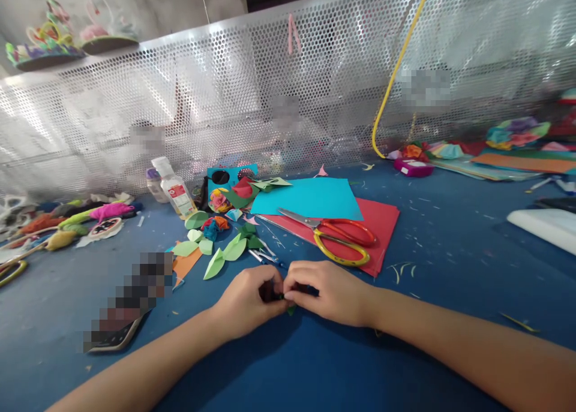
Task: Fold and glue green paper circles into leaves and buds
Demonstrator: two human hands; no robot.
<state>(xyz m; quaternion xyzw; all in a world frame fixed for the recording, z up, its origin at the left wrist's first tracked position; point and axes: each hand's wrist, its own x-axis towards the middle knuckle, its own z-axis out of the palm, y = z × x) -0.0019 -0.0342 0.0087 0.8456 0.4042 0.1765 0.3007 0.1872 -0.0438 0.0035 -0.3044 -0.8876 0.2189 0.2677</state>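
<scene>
My left hand (249, 301) and my right hand (330, 292) meet above the blue table, fingertips pinched together. Between them sits a small piece of green paper (291, 310), mostly hidden by my fingers. Just beyond my right hand lie scissors (344, 239) with one red and one yellow handle loop, resting on red paper (380, 220) and a cyan sheet (310, 197). Past my left hand are light green paper leaves (234, 248), darker green leaves (251, 235) and what look like pens (265, 256).
A phone (123, 334) lies to the left near orange paper (186, 263). Behind stand a glue bottle (173, 187) and paper flowers (219, 200). Colourful yarn (103, 213) lies far left. A perforated metal screen (270, 100) closes the back; a magenta box (413, 168) sits before it.
</scene>
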